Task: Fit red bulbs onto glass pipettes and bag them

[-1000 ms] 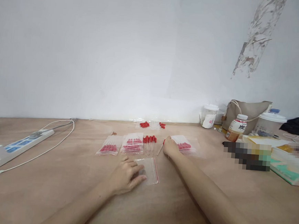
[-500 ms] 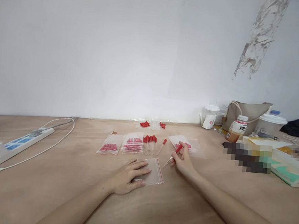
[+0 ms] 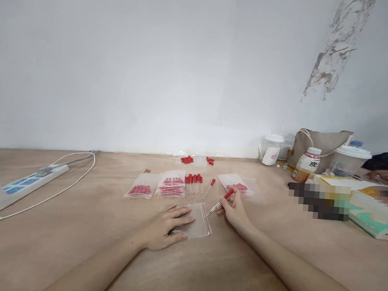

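Observation:
My left hand [image 3: 163,228] lies flat with fingers spread on a clear zip-lock bag [image 3: 199,222], whose red-edged mouth faces right. My right hand [image 3: 234,209] pinches a glass dropper [image 3: 228,194] by its red rubber bulb; the glass tip points down-left at the bag's mouth. Whether the tip is inside, I cannot tell. Beyond the bag several loose droppers [image 3: 193,183] lie in a row, bulbs away from me, and a single dropper [image 3: 210,187] lies apart, slanted. Filled bags sit around them: a left bag [image 3: 139,187], a stack [image 3: 171,184] and a right bag [image 3: 233,184].
Red bulbs [image 3: 186,159] and clear tubes lie by the wall. At left is a power strip [image 3: 26,186] with a white cable [image 3: 59,193]. At right stand a lidded cup [image 3: 271,150], a drink bottle [image 3: 306,165], a grey bag [image 3: 318,144] and a green-and-white box [image 3: 374,218].
My right hand has shifted slightly left, bringing the dropper's tip to the mouth of the zip-lock bag. My left hand stays flat on the bag.

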`<act>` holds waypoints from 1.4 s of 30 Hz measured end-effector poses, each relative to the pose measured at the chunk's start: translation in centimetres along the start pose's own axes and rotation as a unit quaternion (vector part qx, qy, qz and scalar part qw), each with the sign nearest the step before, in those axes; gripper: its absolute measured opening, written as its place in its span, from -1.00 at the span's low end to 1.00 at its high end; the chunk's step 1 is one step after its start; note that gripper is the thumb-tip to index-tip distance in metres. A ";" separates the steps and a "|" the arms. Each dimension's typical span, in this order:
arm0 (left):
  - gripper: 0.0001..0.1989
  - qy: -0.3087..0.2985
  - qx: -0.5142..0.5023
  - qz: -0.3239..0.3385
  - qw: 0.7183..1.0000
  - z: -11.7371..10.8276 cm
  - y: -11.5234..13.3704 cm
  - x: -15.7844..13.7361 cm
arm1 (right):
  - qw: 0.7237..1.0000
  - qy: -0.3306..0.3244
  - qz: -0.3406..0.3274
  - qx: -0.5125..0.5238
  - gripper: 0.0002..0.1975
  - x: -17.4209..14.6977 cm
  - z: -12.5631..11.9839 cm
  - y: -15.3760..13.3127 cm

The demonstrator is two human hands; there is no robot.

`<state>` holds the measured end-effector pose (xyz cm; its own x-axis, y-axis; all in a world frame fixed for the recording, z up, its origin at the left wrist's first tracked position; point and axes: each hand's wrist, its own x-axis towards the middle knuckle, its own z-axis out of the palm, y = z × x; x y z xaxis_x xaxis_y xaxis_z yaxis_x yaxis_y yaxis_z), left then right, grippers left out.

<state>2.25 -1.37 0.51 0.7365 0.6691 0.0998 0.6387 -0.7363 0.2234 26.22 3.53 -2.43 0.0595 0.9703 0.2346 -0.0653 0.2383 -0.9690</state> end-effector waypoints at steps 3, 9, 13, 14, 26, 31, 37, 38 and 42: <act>-0.55 0.000 -0.001 -0.002 1.000 0.0 0.0 0.0 | 0.999 -0.004 0.020 0.037 -0.44 -0.4 0.4 -0.1; -0.53 -0.001 0.000 -0.005 1.000 -0.1 0.1 0.0 | 0.989 -0.077 0.104 0.075 -0.63 -1.2 -0.3 -0.2; -0.45 0.008 -0.008 -0.008 1.000 -0.2 0.3 0.0 | 0.971 -0.217 0.058 -0.078 -0.75 -1.1 -2.0 -0.6; -0.44 0.010 -0.010 -0.009 1.000 -0.3 0.3 0.0 | 0.961 -0.243 0.026 -0.127 -0.76 -1.0 -2.2 -0.7; -0.44 0.011 -0.033 0.016 0.999 0.0 1.2 0.9 | 0.947 -0.310 0.026 -0.083 -0.67 -1.4 -0.4 -1.0; -0.42 0.013 -0.042 0.017 0.999 0.2 1.5 1.1 | 0.942 -0.329 -0.004 -0.058 -0.71 -1.7 -0.1 -1.0; -0.42 0.033 -0.072 0.013 0.997 0.1 1.4 1.0 | 0.915 -0.399 0.046 0.028 -0.74 -1.8 -0.3 -0.9; -0.42 0.039 -0.081 0.006 0.996 0.1 1.3 0.9 | 0.916 -0.398 0.046 0.031 -0.74 -1.6 -0.5 -0.8; -0.45 0.039 -0.110 -0.011 0.993 -0.3 0.1 0.3 | 0.919 -0.388 0.067 -0.006 -0.76 -0.6 -1.8 -0.3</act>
<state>2.49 -1.23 0.83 0.6974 0.6971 0.1663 0.5842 -0.6873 0.4317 28.02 2.86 -2.45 -0.6774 0.7298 0.0924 -0.0079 0.1183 -0.9929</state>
